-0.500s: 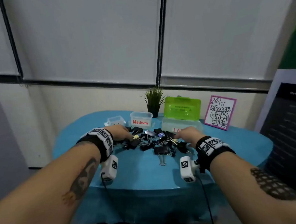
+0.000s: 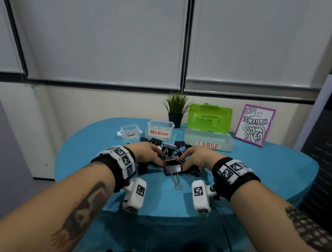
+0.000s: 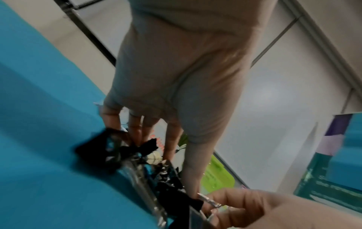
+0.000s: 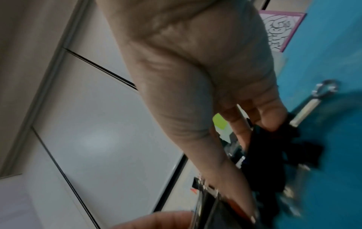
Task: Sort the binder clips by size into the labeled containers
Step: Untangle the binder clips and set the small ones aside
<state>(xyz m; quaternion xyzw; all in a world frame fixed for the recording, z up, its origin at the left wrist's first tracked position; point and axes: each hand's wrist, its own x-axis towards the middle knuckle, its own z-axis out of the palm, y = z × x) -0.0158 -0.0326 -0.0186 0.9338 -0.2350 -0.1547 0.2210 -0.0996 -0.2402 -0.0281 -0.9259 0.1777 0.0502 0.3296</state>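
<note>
**Both hands in the clip pile**

Head view: Blue counter with a pile of black clips at its middle. Along the far edge, from left: Small tub, Medium tub, plant, Large box with green lid raised, framed drawing near the far right edge. Left hand at the pile's left side, fingers curled down among the clips, thumb tip against the top edge of a big clip on the near side of the pile. Right hand at the pile's right side, fingers curled in, thumb at that clip's right end. Wire handles of the big clip stretched flat toward the near edge. Cannot tell from here whether either grip truly closes on a clip.

Left wrist view: Blurred. Left hand seen from the palm, fingers reaching down into black clips, tips touching them; closed hold not clear. Other hand low at the right, curled fingers at a wire handle.

Right wrist view: Blurred. Right hand over dark clips, small fingers bent onto them, thumb stretched long beside a wire handle. Firm hold not discernible.
</note>
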